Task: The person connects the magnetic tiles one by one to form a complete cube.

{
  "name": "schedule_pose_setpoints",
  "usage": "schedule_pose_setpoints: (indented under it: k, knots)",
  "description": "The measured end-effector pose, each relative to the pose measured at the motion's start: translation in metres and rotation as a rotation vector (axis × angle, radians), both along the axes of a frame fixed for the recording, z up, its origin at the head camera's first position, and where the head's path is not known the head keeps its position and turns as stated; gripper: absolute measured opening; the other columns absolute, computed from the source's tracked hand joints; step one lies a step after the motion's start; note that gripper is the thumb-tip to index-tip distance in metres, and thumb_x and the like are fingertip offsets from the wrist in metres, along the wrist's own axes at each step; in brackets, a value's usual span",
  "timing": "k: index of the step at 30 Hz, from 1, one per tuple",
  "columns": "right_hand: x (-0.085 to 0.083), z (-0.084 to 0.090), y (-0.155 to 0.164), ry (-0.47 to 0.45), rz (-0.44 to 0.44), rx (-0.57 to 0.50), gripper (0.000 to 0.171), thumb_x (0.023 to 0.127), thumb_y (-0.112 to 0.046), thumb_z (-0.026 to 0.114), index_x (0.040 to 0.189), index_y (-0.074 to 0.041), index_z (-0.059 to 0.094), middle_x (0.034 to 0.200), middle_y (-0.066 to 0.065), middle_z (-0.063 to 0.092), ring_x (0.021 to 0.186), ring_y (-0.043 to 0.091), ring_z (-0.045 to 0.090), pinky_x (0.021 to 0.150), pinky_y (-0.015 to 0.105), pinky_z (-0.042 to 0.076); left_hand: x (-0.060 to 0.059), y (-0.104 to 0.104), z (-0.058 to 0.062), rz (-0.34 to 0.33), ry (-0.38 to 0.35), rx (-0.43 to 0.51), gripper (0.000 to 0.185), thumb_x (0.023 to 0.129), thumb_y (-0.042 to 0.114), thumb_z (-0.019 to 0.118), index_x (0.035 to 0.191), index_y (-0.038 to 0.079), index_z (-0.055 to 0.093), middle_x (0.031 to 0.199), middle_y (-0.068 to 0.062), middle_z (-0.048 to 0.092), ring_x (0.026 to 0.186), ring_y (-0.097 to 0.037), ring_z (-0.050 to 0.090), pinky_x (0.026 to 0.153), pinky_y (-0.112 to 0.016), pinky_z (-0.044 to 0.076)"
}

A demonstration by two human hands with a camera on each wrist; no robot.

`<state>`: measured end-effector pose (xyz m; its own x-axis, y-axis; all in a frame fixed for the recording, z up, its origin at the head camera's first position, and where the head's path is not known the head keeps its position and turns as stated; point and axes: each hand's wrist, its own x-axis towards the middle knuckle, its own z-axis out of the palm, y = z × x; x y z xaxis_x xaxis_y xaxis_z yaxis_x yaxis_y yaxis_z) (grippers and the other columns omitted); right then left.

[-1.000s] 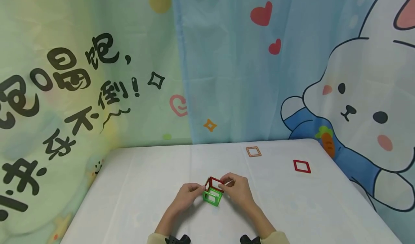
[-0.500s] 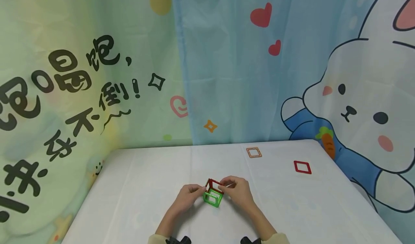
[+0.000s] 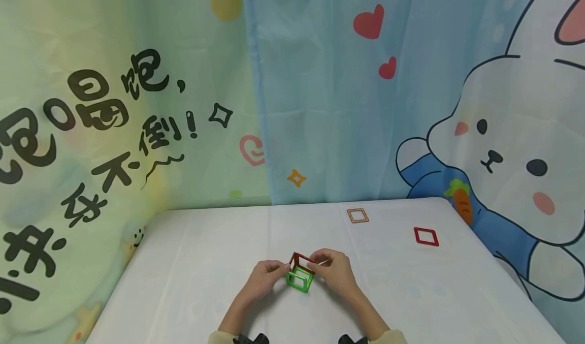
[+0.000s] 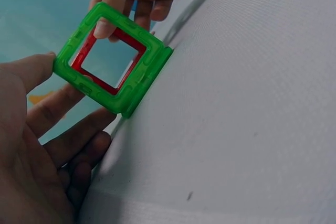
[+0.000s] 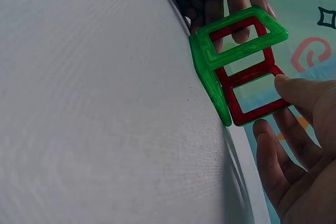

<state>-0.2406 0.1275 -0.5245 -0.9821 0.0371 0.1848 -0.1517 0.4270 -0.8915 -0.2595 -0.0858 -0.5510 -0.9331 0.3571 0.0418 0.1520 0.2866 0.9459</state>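
Between the two hands stands a small open box of magnetic tiles, square frames of clear plastic. One green tile [image 5: 210, 85] lies flat as its base. A second green tile [image 4: 94, 93] stands upright on the near side, and two red tiles [image 5: 252, 74] stand at the back and left, meeting at a corner. My left hand [image 3: 266, 278] pinches the left corner, its thumb on the upright green tile and fingers behind. On the other side, my right hand [image 3: 335, 272] pinches the right-hand red tile by its outer edge between thumb and fingers.
A loose orange tile [image 3: 360, 221] lies flat near the back edge of the white table [image 3: 205, 242]. Farther right lies a loose red tile [image 3: 427, 244]. A printed curtain [image 3: 320, 130] hangs behind the table.
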Motion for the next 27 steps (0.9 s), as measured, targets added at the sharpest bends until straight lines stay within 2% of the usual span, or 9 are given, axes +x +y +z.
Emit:
schedule_pose_setpoints:
  k: [9, 15, 19, 22, 25, 27]
  knots:
    - [0.0, 0.002, 0.003, -0.032, 0.02, -0.013, 0.018, 0.078, -0.006, 0.081, 0.092, -0.004, 0.07, 0.079, 0.001, 0.068, 0.065, 0.016, 0.062, 0.05, 0.026, 0.047, -0.001, 0.0, 0.001, -0.011, 0.005, -0.006, 0.034, 0.097, 0.035, 0.059, 0.096, 0.005, 0.075, 0.093, 0.0, 0.071, 0.093, -0.015, 0.059, 0.085, -0.039, 0.044]
    - [0.004, 0.01, 0.014, -0.049, 0.068, -0.009, 0.026, 0.078, -0.013, 0.082, 0.098, -0.002, 0.069, 0.087, 0.004, 0.069, 0.068, 0.017, 0.062, 0.052, 0.028, 0.048, -0.002, -0.001, 0.0, -0.021, 0.021, 0.002, 0.034, 0.096, 0.033, 0.059, 0.095, 0.004, 0.075, 0.092, -0.002, 0.071, 0.091, -0.016, 0.06, 0.083, -0.038, 0.045]
    - [0.006, 0.011, 0.028, -0.053, 0.062, 0.019, 0.031, 0.078, -0.016, 0.082, 0.102, -0.002, 0.068, 0.088, 0.003, 0.068, 0.07, 0.017, 0.061, 0.053, 0.027, 0.049, -0.003, 0.0, -0.001, -0.02, 0.002, 0.006, 0.033, 0.097, 0.033, 0.06, 0.095, 0.004, 0.075, 0.093, -0.003, 0.071, 0.092, -0.018, 0.06, 0.085, -0.041, 0.045]
    - [0.007, 0.01, 0.039, -0.069, 0.048, 0.046, 0.031, 0.078, -0.016, 0.083, 0.102, -0.003, 0.068, 0.086, 0.001, 0.067, 0.07, 0.016, 0.061, 0.055, 0.027, 0.049, 0.001, 0.001, -0.002, -0.013, -0.017, -0.001, 0.032, 0.097, 0.033, 0.059, 0.096, 0.005, 0.075, 0.094, -0.002, 0.07, 0.093, -0.017, 0.059, 0.085, -0.043, 0.045]
    - [0.004, 0.011, 0.051, -0.068, 0.032, 0.084, 0.03, 0.079, -0.016, 0.082, 0.103, -0.003, 0.069, 0.085, 0.0, 0.067, 0.07, 0.016, 0.061, 0.056, 0.027, 0.049, 0.01, 0.003, 0.012, -0.002, -0.027, 0.011, 0.03, 0.098, 0.028, 0.059, 0.096, 0.002, 0.074, 0.094, -0.004, 0.071, 0.094, -0.019, 0.059, 0.085, -0.045, 0.044]
    - [0.001, 0.013, 0.061, -0.054, 0.024, 0.107, 0.031, 0.079, -0.017, 0.081, 0.104, -0.004, 0.068, 0.086, -0.001, 0.067, 0.07, 0.015, 0.061, 0.057, 0.027, 0.049, 0.009, 0.002, 0.013, 0.003, -0.021, 0.016, 0.029, 0.098, 0.027, 0.058, 0.096, 0.002, 0.074, 0.094, -0.004, 0.071, 0.094, -0.019, 0.059, 0.085, -0.045, 0.044]
